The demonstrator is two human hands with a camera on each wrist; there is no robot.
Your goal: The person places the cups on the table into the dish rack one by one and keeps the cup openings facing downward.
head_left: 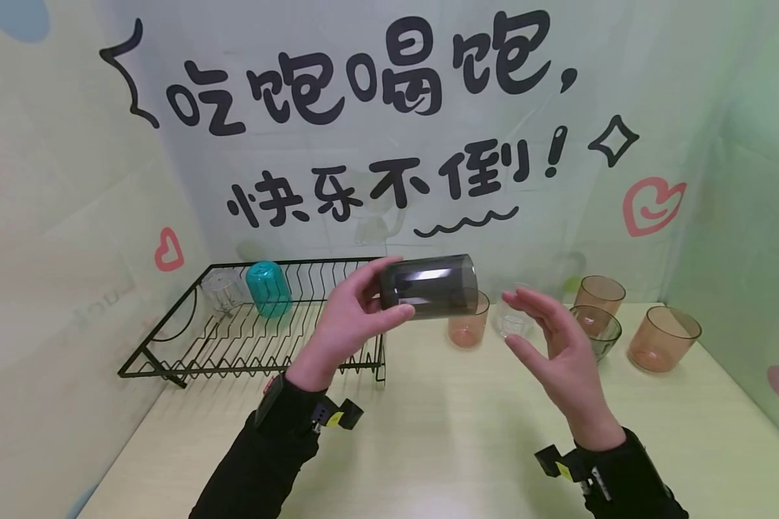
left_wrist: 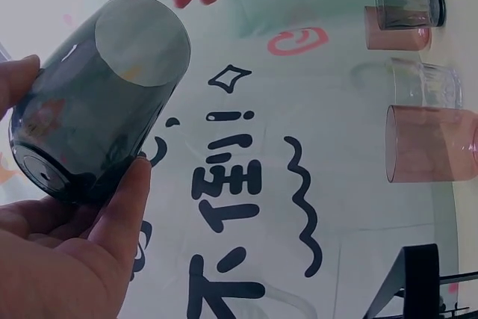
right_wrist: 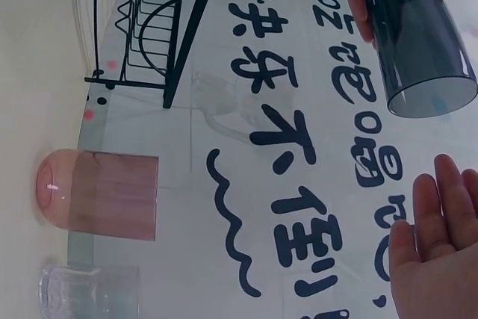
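Note:
A dark grey, see-through glass [head_left: 430, 286] lies sideways in the air, its mouth toward the right. My left hand [head_left: 357, 306] grips it near its base, thumb on the near side, as the left wrist view also shows with the glass [left_wrist: 104, 95]. Apart from the glass, to its right, my right hand [head_left: 558, 353] is raised with fingers spread and holding nothing. In the right wrist view that hand's fingers [right_wrist: 429, 214] stand close to the glass's mouth.
A black wire dish rack [head_left: 305, 317] stands at the left, holding a blue glass [head_left: 269, 288] and a clear glass [head_left: 223, 290]. Behind the hands stand a pink glass [head_left: 467, 328], a clear glass [head_left: 514, 317], a greenish glass [head_left: 599, 331] and pink glasses [head_left: 663, 342] at the right.

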